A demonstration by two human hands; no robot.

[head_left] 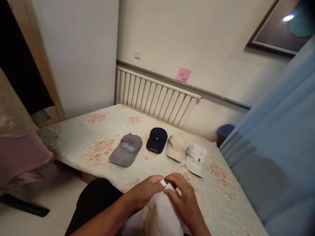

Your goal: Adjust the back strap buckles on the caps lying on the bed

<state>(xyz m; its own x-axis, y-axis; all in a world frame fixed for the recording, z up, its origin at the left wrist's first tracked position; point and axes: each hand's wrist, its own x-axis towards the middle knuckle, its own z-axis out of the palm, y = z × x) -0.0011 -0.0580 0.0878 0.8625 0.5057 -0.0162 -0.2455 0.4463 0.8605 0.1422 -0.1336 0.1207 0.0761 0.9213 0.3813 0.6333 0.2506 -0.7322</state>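
Pinching the white cap (162, 214) at its far edge, your left hand (145, 191) and right hand (185, 198) curl nearly closed, a white tab (163, 182) between them (neither hand nearer).

On the far wall (216, 42), a radiator (155, 95) stood below a pipe (221, 97); a pink note (183, 75) met the pipe, with a socket (137, 54) farther left. Left: black cloth (24, 72) beside a white panel (83, 55). Right: a blue curtain (278, 137) hung near a framed picture (272, 29).
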